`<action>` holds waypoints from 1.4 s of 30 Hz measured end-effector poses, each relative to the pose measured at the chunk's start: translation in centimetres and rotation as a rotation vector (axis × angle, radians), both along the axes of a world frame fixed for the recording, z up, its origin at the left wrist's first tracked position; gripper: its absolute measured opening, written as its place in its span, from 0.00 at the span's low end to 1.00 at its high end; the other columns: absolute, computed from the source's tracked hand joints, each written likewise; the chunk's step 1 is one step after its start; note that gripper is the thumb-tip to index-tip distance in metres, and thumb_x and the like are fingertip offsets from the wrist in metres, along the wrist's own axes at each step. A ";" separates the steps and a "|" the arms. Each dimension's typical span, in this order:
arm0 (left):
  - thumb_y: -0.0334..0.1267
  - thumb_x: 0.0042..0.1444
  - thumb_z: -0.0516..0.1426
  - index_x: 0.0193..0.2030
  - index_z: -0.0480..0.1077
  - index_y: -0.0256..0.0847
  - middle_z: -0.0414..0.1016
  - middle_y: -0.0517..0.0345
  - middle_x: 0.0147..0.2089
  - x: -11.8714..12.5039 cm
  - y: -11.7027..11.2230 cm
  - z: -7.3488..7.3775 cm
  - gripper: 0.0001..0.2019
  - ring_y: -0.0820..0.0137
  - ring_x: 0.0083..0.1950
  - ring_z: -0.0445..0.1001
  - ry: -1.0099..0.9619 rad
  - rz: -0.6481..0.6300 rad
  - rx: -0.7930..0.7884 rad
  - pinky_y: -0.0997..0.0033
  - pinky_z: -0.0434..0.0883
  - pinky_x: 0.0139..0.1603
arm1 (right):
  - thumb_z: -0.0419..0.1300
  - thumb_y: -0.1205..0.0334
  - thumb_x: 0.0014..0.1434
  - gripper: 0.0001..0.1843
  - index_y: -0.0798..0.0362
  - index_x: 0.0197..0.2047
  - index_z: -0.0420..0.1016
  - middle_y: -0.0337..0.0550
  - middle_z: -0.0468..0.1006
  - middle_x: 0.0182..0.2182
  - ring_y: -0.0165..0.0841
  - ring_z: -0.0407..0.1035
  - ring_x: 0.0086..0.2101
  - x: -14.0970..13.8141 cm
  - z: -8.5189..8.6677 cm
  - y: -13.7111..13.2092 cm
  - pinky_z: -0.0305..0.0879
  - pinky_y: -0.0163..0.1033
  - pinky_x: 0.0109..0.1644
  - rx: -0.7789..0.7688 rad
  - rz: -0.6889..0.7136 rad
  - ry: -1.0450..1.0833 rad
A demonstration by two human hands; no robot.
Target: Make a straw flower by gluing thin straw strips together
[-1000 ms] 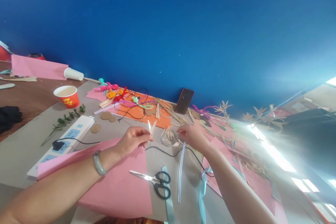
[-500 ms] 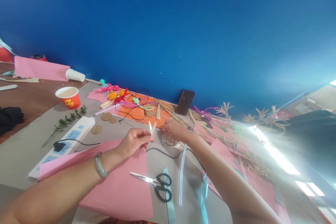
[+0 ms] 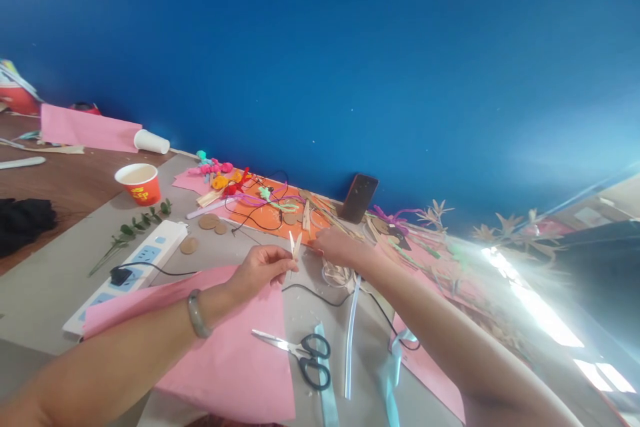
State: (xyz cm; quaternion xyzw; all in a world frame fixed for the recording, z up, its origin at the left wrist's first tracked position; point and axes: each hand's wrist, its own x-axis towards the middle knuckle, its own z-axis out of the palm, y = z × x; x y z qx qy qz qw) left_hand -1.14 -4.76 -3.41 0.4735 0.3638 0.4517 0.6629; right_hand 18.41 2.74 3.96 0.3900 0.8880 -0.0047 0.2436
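Note:
Between thumb and fingertips, my left hand pinches some small pale pointed pieces, like slim leaves spread in a V. A grey bangle circles that wrist. My right hand reaches down at the front edge of the orange sheet, beside thin sticks and dried stems; its fingertips are mostly hidden, so I cannot see whether they grip anything. Close below it lies a clear ring-like item with pale scraps. Black-handled scissors lie partly on the pink paper, nearer to me.
A white power strip, a green sprig and a red paper cup stand or lie leftward. A phone leans on the blue wall. Blue ribbon, a clear strip and a black cable lie nearby.
The view has shifted slightly, so things sit a little further right. My left hand keeps its pinch on the pale pieces. My right hand stays low by the orange sheet.

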 end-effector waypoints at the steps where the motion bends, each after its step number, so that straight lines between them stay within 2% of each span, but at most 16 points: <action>1: 0.45 0.47 0.64 0.31 0.75 0.34 0.72 0.57 0.22 0.0 0.0 -0.1 0.13 0.78 0.20 0.63 0.000 0.000 -0.002 0.78 0.58 0.19 | 0.56 0.74 0.55 0.10 0.57 0.35 0.79 0.52 0.78 0.32 0.39 0.71 0.35 0.1 -0.1 0.0 0.56 0.36 0.34 -0.002 -0.002 0.008; 7: 0.46 0.48 0.63 0.30 0.75 0.34 0.75 0.55 0.25 0.0 0.1 -0.1 0.14 0.78 0.21 0.64 0.009 0.003 0.011 0.77 0.59 0.20 | 0.57 0.73 0.54 0.10 0.53 0.33 0.78 0.46 0.77 0.34 0.34 0.70 0.36 0.9 0.3 0.1 0.58 0.33 0.36 -0.041 -0.045 0.144; 12: 0.46 0.48 0.63 0.30 0.75 0.35 0.71 0.58 0.21 0.0 0.2 -0.1 0.14 0.77 0.20 0.63 0.017 0.014 0.024 0.77 0.60 0.21 | 0.54 0.67 0.59 0.11 0.51 0.40 0.77 0.43 0.79 0.39 0.31 0.71 0.37 1.8 1.2 -0.1 0.60 0.32 0.37 -0.003 -0.193 0.245; 14: 0.46 0.49 0.63 0.30 0.75 0.35 0.71 0.59 0.21 0.0 0.1 0.0 0.14 0.77 0.20 0.63 0.015 0.013 0.030 0.77 0.60 0.21 | 0.56 0.63 0.58 0.09 0.52 0.38 0.78 0.44 0.80 0.36 0.34 0.73 0.35 1.8 0.9 -0.5 0.61 0.33 0.35 0.020 -0.278 0.222; 18: 0.44 0.50 0.63 0.30 0.74 0.35 0.72 0.59 0.22 -0.1 0.0 0.2 0.12 0.77 0.20 0.64 0.009 0.018 0.043 0.77 0.61 0.21 | 0.63 0.54 0.50 0.11 0.53 0.31 0.80 0.50 0.80 0.32 0.42 0.74 0.34 0.8 -0.7 -1.9 0.62 0.37 0.33 0.068 -0.412 0.126; 23: 0.44 0.51 0.61 0.30 0.75 0.34 0.70 0.60 0.20 -0.2 0.0 0.6 0.12 0.76 0.22 0.66 0.020 0.004 0.074 0.76 0.64 0.23 | 0.61 0.59 0.50 0.10 0.55 0.34 0.80 0.55 0.80 0.33 0.45 0.75 0.38 -0.4 -2.1 -3.0 0.65 0.41 0.37 0.116 -0.475 0.062; 29: 0.44 0.51 0.61 0.31 0.75 0.34 0.71 0.59 0.20 -0.2 -0.2 1.0 0.13 0.75 0.22 0.68 0.003 0.009 0.066 0.75 0.66 0.24 | 0.59 0.70 0.50 0.11 0.57 0.37 0.79 0.59 0.80 0.38 0.46 0.74 0.40 -0.1 -2.1 -3.0 0.66 0.41 0.38 0.136 -0.503 0.071; 33: 0.45 0.51 0.62 0.32 0.75 0.34 0.71 0.58 0.21 -0.2 -0.2 1.1 0.13 0.75 0.22 0.68 -0.009 0.009 0.053 0.74 0.67 0.25 | 0.57 0.72 0.50 0.09 0.56 0.32 0.79 0.53 0.81 0.34 0.40 0.75 0.36 0.8 -1.5 -2.7 0.63 0.36 0.34 0.123 -0.517 0.137; 38: 0.44 0.50 0.62 0.31 0.75 0.34 0.73 0.57 0.23 -0.1 -0.2 1.0 0.13 0.75 0.22 0.68 -0.018 0.020 0.040 0.74 0.67 0.24 | 0.54 0.69 0.53 0.11 0.53 0.30 0.79 0.43 0.81 0.31 0.32 0.73 0.31 2.6 0.0 -2.4 0.61 0.32 0.31 0.086 -0.527 0.251; 42: 0.43 0.50 0.63 0.30 0.74 0.34 0.73 0.57 0.23 0.0 -0.2 0.8 0.12 0.75 0.22 0.68 -0.017 0.009 0.041 0.75 0.66 0.23 | 0.55 0.67 0.54 0.10 0.52 0.29 0.79 0.43 0.81 0.30 0.33 0.73 0.30 3.0 0.2 -2.4 0.60 0.32 0.30 0.083 -0.569 0.272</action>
